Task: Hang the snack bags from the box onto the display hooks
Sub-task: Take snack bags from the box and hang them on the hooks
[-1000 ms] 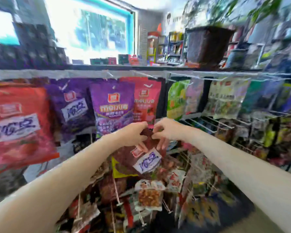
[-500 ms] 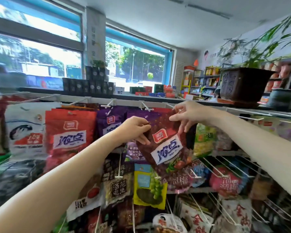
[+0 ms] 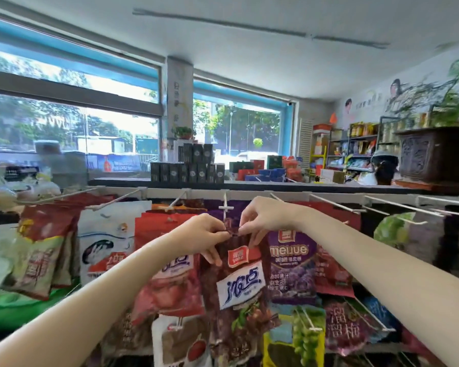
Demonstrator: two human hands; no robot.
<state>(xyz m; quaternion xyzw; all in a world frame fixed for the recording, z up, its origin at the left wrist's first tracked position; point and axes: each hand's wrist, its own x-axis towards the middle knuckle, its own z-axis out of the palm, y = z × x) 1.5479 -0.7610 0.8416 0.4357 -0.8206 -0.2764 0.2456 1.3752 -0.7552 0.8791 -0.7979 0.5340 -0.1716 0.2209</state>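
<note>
A dark red snack bag [image 3: 240, 290] with a white label hangs in front of me at the top row of the rack. My left hand [image 3: 200, 235] pinches its upper edge from the left, and my right hand [image 3: 265, 217] pinches the same edge from the right. The bag's top sits just below the white tip of a display hook [image 3: 225, 207]. Whether the hook passes through the bag's hole is hidden by my fingers. The box is out of view.
Along the top rail, bags hang on neighbouring hooks: a red one [image 3: 170, 266] to the left, a purple one [image 3: 292, 266] to the right. Bare white hooks [image 3: 398, 206] stick out further right. Lower rows hold more packets. Dark boxes [image 3: 188, 165] stand on the shelf above.
Both hands have lifted the dark red bag from the lower rows to the top rail and come close together at its upper edge. The view has tilted upward.
</note>
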